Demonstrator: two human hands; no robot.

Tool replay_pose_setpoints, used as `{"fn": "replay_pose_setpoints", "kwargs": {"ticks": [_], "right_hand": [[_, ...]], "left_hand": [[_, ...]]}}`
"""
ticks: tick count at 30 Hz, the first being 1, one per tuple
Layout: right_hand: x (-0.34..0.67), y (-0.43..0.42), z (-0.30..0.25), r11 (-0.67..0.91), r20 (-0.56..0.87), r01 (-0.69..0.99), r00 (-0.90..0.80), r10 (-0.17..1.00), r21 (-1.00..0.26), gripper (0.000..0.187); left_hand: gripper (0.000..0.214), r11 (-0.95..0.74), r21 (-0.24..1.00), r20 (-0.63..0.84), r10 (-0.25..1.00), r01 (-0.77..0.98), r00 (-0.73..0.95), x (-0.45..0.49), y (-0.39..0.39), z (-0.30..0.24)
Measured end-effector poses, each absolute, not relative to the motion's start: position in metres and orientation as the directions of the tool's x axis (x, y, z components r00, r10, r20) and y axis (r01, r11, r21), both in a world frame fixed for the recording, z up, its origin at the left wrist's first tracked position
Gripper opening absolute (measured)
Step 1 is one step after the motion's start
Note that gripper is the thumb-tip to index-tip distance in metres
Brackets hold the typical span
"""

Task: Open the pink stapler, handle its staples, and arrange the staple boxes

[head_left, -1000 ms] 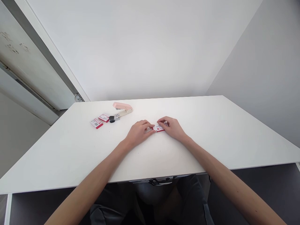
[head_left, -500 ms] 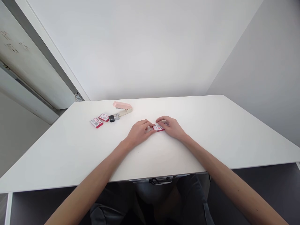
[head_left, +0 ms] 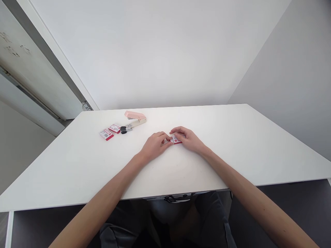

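Observation:
A small red and white staple box (head_left: 175,139) lies on the white table (head_left: 232,144) near its middle. My left hand (head_left: 155,144) pinches the box's left end with curled fingers. My right hand (head_left: 188,138) grips its right end, fingers bent over the top. Most of the box is hidden between the two hands.
At the back left of the table lie a pink stapler (head_left: 136,118), a small black staple remover (head_left: 124,129), and two more red and white staple boxes (head_left: 114,128) (head_left: 106,134). A wall stands behind the table and a door frame at the left.
Both hands have closed in slightly on the box, covering more of it. The box stays at the same spot on the table.

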State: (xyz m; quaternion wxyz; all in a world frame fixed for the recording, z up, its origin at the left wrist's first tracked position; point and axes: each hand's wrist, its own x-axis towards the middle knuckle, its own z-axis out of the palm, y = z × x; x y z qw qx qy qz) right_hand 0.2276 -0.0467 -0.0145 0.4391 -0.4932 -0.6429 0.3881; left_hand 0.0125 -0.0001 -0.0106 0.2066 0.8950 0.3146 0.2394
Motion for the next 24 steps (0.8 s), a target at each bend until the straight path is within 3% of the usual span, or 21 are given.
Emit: {"fn": "replay_pose_setpoints", "kwargs": {"ticks": [9,16,20,24], "right_hand": [[0.228,-0.046,-0.015,0.230,0.172,0.267,-0.224,0.959,-0.936,0.029],[0.229,-0.047,-0.015,0.208,0.165,0.174,-0.233,0.958,-0.962,0.030],[0.228,-0.045,-0.017,0.180,0.156,0.171,-0.147,0.977,-0.969,0.029],[0.230,-0.041,-0.023,0.148,0.161,0.219,0.043,0.986,-0.965,0.025]], "left_hand": [[0.030,-0.647,0.598,0.211,0.696,0.473,0.686,0.014,-0.002,-0.007],[0.041,-0.749,0.441,0.288,0.641,0.495,0.712,0.013,-0.003,-0.010],[0.036,-0.717,0.405,0.299,0.691,0.568,0.658,0.012,0.000,-0.011],[0.028,-0.575,0.320,0.413,0.800,0.753,0.435,0.006,0.008,-0.012]]}}
